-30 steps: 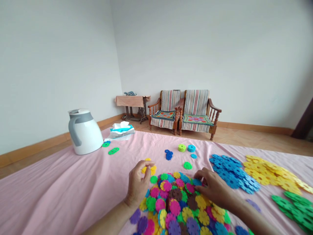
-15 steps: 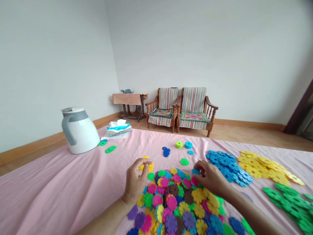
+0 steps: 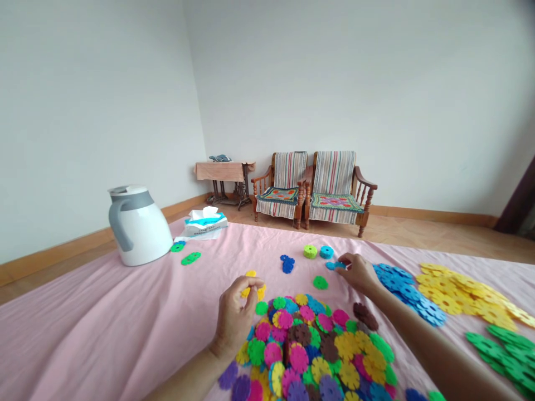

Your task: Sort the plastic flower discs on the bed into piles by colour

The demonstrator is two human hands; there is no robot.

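A heap of mixed-colour plastic snowflake discs (image 3: pixel 313 351) lies on the pink cloth (image 3: pixel 104 328) in front of me. My left hand (image 3: pixel 236 317) rests at the heap's left edge, fingers pinched on yellow discs (image 3: pixel 252 288). My right hand (image 3: pixel 358 272) is stretched out beyond the heap, fingers closed on a light blue disc (image 3: pixel 334 265), close to another light blue disc on the cloth. Just behind stand a short lime green stack (image 3: pixel 310 251) and a light blue stack (image 3: pixel 326 252).
Sorted piles lie at the right: blue discs (image 3: pixel 412 292), yellow discs (image 3: pixel 468 292), green discs (image 3: pixel 505 353). A white kettle (image 3: pixel 137 224), a tissue pack (image 3: pixel 206 221) and loose green discs (image 3: pixel 190 258) are at the left. Two armchairs (image 3: pixel 313 189) stand by the far wall.
My right hand lifted from the heap's far edge with a light blue disc and reached forward to the spot near the small stacks. My left hand stayed put.
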